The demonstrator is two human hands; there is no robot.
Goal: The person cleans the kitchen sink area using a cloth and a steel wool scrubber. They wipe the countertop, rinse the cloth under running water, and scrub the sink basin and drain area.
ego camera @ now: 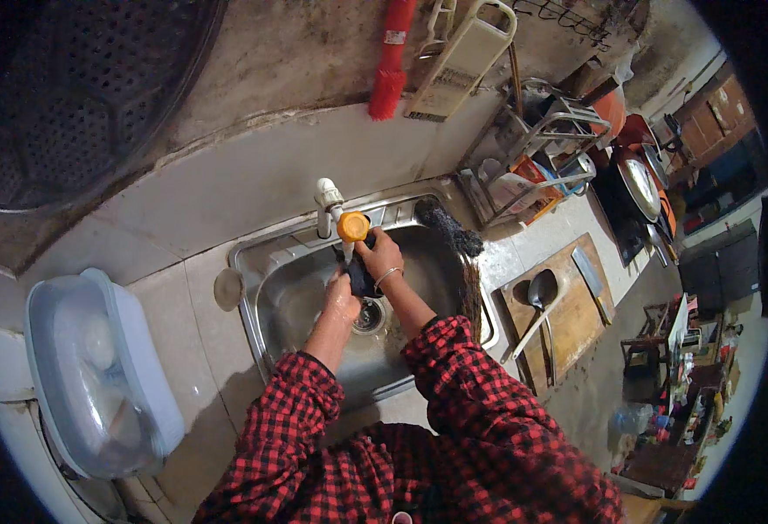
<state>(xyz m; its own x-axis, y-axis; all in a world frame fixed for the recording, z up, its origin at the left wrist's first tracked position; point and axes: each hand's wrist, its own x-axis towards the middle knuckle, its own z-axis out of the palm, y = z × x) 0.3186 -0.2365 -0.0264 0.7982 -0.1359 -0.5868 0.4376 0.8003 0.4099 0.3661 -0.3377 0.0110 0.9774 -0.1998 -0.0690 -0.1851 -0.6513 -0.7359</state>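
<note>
Over the stainless steel sink (pixel 305 327), both hands hold a dark, wet-looking item (pixel 359 275), which may be a cloth; its exact kind cannot be told. My left hand (pixel 342 295) grips its lower left side, fingers curled. My right hand (pixel 380 255), with a bangle at the wrist, grips its upper right side close to the tap. The white plastic tap (pixel 328 196) has an orange knob (pixel 353 226), and its spout points down at the item. Below the hands lies the drain strainer (pixel 368 316). Part of the item is hidden by the fingers and knob.
A black mesh scrubber (pixel 449 228) and a bristle brush (pixel 471 288) lie along the sink's right rim. Further right, a cutting board (pixel 577 334) bears a cleaver (pixel 587 275) and ladles (pixel 543 288). A lidded plastic box (pixel 102 373) stands left; a wire rack (pixel 534 157) stands back right.
</note>
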